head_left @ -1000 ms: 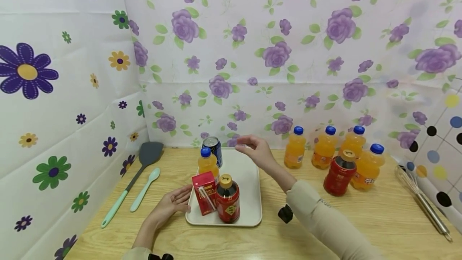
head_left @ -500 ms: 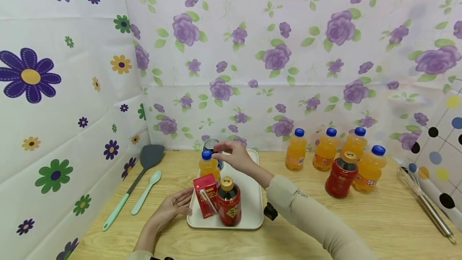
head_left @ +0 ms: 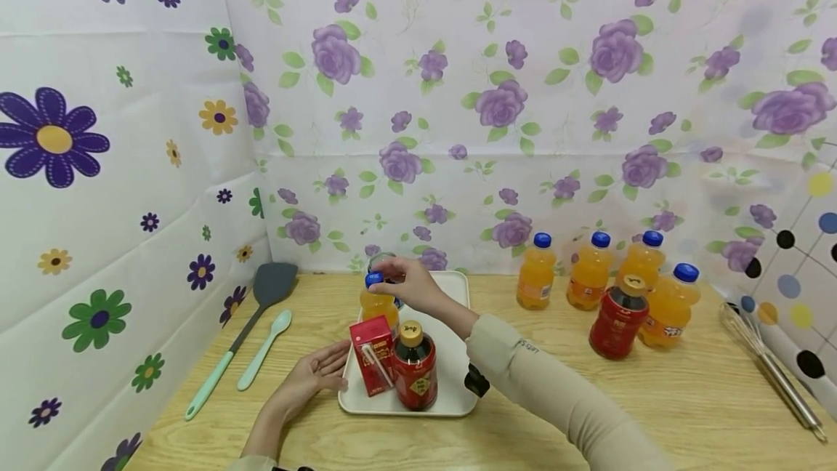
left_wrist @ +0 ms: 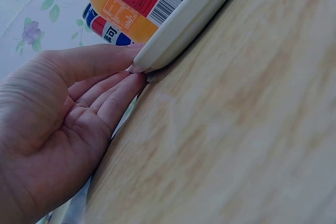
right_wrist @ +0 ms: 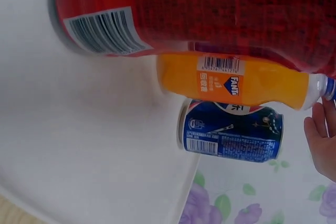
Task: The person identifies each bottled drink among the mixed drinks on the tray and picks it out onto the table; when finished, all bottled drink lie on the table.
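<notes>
My right hand pinches the blue cap of an orange soda bottle at the back left of a white tray. The bottle stands upright. Behind it, a blue soda can is mostly hidden by the hand in the head view. At the tray's front left, a red drink carton with a straw leans slightly beside a dark drink bottle with a red label. My left hand touches the tray's left edge near the front corner, its fingers fairly straight.
To the right stand several orange soda bottles and another red-labelled bottle. A whisk lies at the far right. On the left lie a spatula and a pale green spoon. Floral cloth walls close off the back and left.
My right hand has moved left from above the tray's back edge to the orange soda bottle and taken hold of its cap. The left hand has stayed at the tray's edge.
</notes>
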Available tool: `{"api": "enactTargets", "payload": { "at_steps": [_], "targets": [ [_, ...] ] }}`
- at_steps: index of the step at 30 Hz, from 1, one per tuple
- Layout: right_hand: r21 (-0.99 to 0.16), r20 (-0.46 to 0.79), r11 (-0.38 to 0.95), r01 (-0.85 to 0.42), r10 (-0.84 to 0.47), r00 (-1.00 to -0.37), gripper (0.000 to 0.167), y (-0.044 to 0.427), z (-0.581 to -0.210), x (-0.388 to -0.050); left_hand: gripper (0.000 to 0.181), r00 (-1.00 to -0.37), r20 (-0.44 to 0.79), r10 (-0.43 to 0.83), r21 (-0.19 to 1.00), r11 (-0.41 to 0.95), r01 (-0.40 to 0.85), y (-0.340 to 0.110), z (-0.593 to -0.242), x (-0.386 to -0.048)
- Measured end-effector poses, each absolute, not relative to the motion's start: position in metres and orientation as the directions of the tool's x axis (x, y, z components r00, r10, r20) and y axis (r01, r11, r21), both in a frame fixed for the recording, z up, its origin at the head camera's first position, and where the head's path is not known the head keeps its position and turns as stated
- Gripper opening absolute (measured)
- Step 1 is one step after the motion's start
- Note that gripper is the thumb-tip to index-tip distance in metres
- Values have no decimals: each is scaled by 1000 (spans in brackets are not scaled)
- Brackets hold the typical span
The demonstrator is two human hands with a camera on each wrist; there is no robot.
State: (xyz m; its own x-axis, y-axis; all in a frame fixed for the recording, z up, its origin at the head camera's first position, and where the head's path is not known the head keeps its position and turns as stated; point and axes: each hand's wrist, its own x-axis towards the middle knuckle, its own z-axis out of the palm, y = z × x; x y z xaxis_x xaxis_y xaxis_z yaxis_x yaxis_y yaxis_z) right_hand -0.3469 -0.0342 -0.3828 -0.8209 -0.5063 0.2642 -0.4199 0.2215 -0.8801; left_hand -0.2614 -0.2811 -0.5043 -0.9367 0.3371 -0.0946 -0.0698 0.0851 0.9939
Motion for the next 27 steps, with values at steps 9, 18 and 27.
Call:
{"api": "enactTargets", "payload": {
  "at_steps": [9,18,27],
  "targets": [
    [-891,268,205,-405,-482,-834,39,-39,-385,-339,82,-938,-90,334,994,84,-66,-280,-504,-261],
    [-885,270,244,-397,-426,-864,38,-37,-388,-334,82,-940,-96,329,994,87,-71,-283,-505,-258],
    [-892,254,258,-370,-391,-885,37,-21,-387,-332,82,-939,-92,332,994,79,-70,-280,-505,-262]
  ]
}}
